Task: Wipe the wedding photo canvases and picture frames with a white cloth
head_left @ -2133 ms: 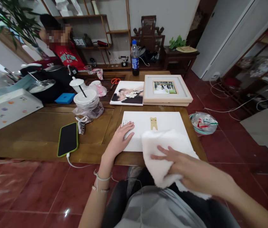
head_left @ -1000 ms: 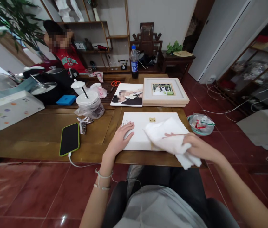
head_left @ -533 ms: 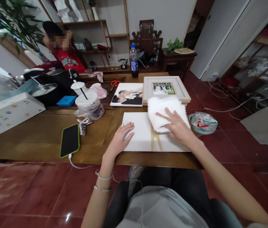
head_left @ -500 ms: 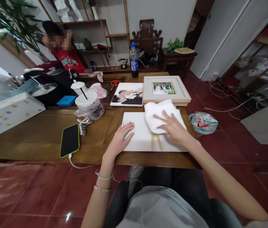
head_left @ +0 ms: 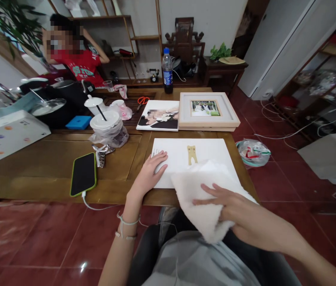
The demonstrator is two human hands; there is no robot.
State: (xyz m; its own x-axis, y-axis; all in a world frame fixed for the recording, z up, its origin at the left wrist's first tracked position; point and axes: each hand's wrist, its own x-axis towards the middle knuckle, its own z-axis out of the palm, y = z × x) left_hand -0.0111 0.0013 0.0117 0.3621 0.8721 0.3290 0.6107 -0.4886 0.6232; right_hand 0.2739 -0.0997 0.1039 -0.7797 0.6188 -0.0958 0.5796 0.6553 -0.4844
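Note:
A white board point(head_left: 182, 153) with a small tan hanger tab point(head_left: 191, 154) lies face down at the near edge of the wooden table point(head_left: 51, 167). My left hand point(head_left: 150, 172) rests flat on its left edge, fingers stretched out. My right hand point(head_left: 230, 212) presses a white fluffy cloth point(head_left: 199, 194) on the board's near right part, fingers laid over the cloth, thumb hidden under it.
Behind the board lie a photo print point(head_left: 158, 116) and a framed photo point(head_left: 206, 111). A phone point(head_left: 83, 174) on a cable, a bagged cup point(head_left: 107, 127), a bottle point(head_left: 167, 71) and a white box point(head_left: 3, 137) are on the table. A person in red point(head_left: 82, 65) sits beyond. Cables cross the floor at the right.
My right hand has dragged the cloth from the far edge of the board back to its near edge. My left hand has stayed where it was.

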